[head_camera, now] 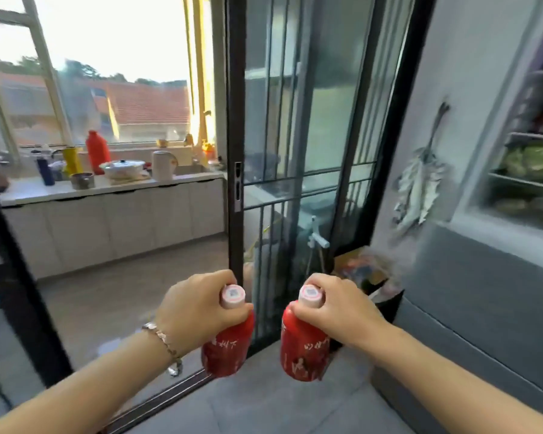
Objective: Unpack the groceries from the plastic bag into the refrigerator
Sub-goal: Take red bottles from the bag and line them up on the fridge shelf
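My left hand (198,308) grips the neck of a red bottle (228,346) with a pale pink cap, held upright at the lower centre. My right hand (342,308) grips a second red bottle (304,349) of the same kind by its neck, just to the right of the first. The two bottles hang side by side, a little apart. At the far right the refrigerator (496,126) stands open, with wire shelves and green vegetables (533,161) inside. The plastic bag is not in view.
A black-framed sliding glass door (235,151) stands straight ahead, its track crossing the floor. Beyond it is a kitchen counter (107,189) with a pot, a kettle and several bottles. A bin with rubbish (367,277) sits by the refrigerator's grey lower door (483,308).
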Available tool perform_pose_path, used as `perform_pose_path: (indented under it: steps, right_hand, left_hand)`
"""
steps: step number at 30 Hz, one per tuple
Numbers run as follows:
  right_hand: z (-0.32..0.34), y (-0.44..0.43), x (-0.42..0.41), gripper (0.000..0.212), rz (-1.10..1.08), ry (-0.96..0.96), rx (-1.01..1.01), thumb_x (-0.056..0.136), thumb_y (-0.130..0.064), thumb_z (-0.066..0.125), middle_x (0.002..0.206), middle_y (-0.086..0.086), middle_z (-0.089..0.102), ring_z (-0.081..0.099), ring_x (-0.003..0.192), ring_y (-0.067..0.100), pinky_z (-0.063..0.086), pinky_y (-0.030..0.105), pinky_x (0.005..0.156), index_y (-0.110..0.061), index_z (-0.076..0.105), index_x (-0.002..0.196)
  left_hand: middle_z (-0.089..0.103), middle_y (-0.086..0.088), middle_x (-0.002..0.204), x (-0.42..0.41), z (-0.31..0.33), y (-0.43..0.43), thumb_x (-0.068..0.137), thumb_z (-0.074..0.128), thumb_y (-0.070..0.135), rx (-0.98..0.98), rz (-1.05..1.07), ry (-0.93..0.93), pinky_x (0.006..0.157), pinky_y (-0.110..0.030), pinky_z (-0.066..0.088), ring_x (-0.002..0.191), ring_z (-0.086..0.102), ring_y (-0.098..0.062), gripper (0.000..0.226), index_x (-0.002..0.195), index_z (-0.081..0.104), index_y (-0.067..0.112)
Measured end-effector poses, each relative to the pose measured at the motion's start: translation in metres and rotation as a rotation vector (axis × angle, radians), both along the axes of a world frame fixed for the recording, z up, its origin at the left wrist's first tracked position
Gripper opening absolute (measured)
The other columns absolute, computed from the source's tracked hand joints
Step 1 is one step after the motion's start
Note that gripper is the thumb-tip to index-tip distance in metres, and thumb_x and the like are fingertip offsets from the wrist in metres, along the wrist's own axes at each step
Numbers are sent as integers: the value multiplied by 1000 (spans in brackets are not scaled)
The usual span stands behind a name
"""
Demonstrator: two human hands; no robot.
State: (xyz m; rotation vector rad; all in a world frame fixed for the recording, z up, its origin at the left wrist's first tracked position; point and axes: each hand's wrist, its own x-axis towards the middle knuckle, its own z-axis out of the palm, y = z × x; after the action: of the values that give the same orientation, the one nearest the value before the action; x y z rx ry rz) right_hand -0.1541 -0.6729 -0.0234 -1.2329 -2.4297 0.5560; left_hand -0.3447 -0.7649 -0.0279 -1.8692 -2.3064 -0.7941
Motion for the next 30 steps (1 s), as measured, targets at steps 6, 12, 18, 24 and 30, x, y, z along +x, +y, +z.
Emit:
perform_pose_path:
  steps: [6, 12, 18, 24, 30]
  right_hand:
    - [44, 134, 90, 21, -338, -33, 62, 77, -48, 59, 90, -7, 65, 60, 88, 18, 42, 29, 65, -28, 52, 78]
    - [91, 238, 185, 22, -648, -62, 140, 78, -43, 59, 86, -5, 62, 59, 88, 19, 40, 29, 62, -23, 51, 73]
    - [125, 338, 293, 23, -861, -48, 286, 78, -45, 59, 91, -2, 64, 60, 89, 22, 41, 30, 66, -22, 54, 80]
    - [156, 449, 399, 29, -937, 4, 396, 74, -42, 60, 70, -5, 58, 60, 79, 23, 39, 30, 58, -20, 47, 63]
    - [207, 550, 465, 24, -1040, 188, 651, 82, -43, 57, 87, 2, 63, 58, 85, 29, 39, 31, 66, -22, 60, 93]
  left_hand:
    - [51, 7, 60, 60, 32, 202, 57, 36, 71, 110, -364, 96, 50, -15, 29, 62, 46, -8, 46, 64, 41, 26]
    - [57, 6, 63, 157, 84, 357, 73, 60, 54, 211, -531, -6, 53, -22, 35, 67, 56, -12, 36, 70, 49, 20]
    - [63, 3, 68, 266, 117, 494, 78, 62, 48, 269, -660, -112, 51, -22, 40, 66, 60, -11, 31, 74, 55, 18]
    - [61, 4, 66, 365, 139, 606, 77, 63, 45, 351, -660, -212, 49, -20, 34, 66, 59, -12, 28, 65, 49, 24]
    - [63, 7, 63, 431, 171, 698, 71, 65, 50, 440, -677, -367, 56, -27, 45, 63, 59, -5, 29, 69, 55, 23]
